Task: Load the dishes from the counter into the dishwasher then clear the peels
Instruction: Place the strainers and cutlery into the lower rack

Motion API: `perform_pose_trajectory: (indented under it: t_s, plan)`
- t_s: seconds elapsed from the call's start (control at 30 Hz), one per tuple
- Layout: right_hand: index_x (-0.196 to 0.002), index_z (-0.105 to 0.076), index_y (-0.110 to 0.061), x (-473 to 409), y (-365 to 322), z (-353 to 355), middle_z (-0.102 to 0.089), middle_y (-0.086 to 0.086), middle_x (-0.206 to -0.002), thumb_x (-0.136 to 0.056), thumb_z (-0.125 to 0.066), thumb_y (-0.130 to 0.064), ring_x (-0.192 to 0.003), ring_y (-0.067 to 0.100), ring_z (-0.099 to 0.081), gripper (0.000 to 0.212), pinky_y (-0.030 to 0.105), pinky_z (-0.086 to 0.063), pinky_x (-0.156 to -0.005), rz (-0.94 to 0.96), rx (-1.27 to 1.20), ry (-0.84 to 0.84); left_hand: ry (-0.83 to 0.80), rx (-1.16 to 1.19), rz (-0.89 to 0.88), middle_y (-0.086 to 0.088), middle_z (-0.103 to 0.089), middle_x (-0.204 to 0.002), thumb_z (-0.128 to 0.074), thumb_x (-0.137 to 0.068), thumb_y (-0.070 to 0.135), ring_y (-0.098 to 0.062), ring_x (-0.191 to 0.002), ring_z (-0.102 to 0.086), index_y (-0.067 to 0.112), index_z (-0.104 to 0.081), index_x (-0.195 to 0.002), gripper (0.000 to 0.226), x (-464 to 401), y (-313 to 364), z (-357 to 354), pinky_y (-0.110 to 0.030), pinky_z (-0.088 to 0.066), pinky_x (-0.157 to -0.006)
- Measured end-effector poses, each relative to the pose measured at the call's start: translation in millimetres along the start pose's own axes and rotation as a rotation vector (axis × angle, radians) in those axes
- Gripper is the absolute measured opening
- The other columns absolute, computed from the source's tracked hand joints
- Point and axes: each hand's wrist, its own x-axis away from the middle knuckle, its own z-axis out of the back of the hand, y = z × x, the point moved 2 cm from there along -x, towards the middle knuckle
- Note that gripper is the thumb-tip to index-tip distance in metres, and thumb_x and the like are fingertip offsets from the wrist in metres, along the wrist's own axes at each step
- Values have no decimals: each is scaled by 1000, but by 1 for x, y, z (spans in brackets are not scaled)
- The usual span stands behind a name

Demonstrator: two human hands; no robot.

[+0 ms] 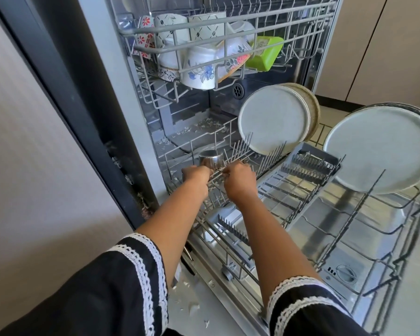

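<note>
At the centre of the frame, the left hand point(195, 177) and right hand point(239, 181) both curl their fingers around the thin wire tines of the grey pulled-out lower dishwasher rack point(301, 204). A small shiny steel cup point(211, 158) sits in the rack, touching the left hand's fingers. Pale round grey plates point(274, 120) stand on edge at centre right; scattered peels point(192, 304) lie on the floor, lower centre.

No legible text, brand, number or sign anywhere in view. Green container point(264, 53) in upper rack point(204, 32): pale panel on its face carries faint marks, too blurred to read. Mugs and bowls there show floral and dotted patterns only, no lettering. Small marks beside the round cap point(346, 274) on the open door's inner panel: not readable.
</note>
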Motion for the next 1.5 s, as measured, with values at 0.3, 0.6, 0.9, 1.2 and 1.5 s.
perform_pose_trajectory:
  t_s: [0.3,0.6,0.9,1.2,1.5]
  plan:
    - [-79,-65,-14,2,1,5,-61,0,-75,-88,-54,-18,-78,21,-59,14,50,-21,-115,-79,71,-90,-92,-45,-86,-9,-66,-102,-59,-85,-4,-25,-89,-69,27,-44,-108,41,9,-3,-2,-28,-41,-50]
    - [-81,-65,-15,-3,-3,0,-53,-2,-65,-88,-52,-17,-72,20,-52,14,47,-25,-112,-91,164,-86,-163,-419,-265,-8,-53,-132,-48,-91,-1,-28,-103,-63,35,-36,-144,64,10,-6,-5,-36,-58,-78]
    - [-126,-48,-17,-1,-6,-5,-66,2,-91,-93,-37,-14,-93,24,-60,35,51,-20,-108,102,395,-152,-178,-581,-320,-3,-57,-132,-47,-87,-1,-29,-112,-61,33,-44,-138,62,12,-6,-6,-41,-53,-93]
    - [-123,-49,-11,6,-1,4,-56,10,-126,-98,-36,-24,-122,31,-39,31,45,-29,-101,110,237,-55,36,-817,-652,-3,-47,-129,-56,-91,12,-25,-106,-55,35,-51,-131,46,32,3,-4,-36,-49,-88]
    - [-143,-36,-11,10,25,49,-27,9,-157,-102,-30,-28,-149,27,-12,45,49,-5,-121,109,339,169,165,-961,-1131,-4,-23,-157,-55,-91,36,-24,-147,-11,25,-37,-145,58,49,10,-11,-45,-4,-119]
